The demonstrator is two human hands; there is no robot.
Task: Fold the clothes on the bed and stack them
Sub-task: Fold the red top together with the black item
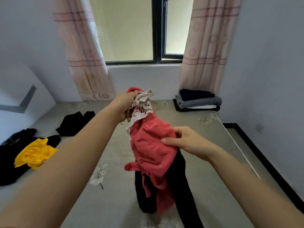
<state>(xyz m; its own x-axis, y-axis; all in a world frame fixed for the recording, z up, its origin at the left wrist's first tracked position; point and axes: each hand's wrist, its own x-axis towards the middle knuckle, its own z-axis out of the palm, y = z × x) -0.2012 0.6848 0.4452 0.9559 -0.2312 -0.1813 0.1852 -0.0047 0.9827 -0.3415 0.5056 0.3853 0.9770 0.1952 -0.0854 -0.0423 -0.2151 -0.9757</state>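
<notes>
A coral-red garment (151, 150) with a beige lace collar (141, 104) hangs bunched above the bed (105, 129). My left hand (125, 104) grips its top at the collar, held up high. My right hand (184, 140) pinches the red cloth lower on its right side, thumb on the front. A black garment (182, 191) hangs or lies tangled behind and under the red one. At the bed's far right corner sits a stack of folded clothes (198, 101) in black, grey and white.
On the left of the bed lie unfolded clothes: a yellow piece (35, 153) on a black one (8, 163), and another black garment (74, 123) farther back. Curtains and a window stand behind the bed. The bed's right edge (238, 148) drops to the floor.
</notes>
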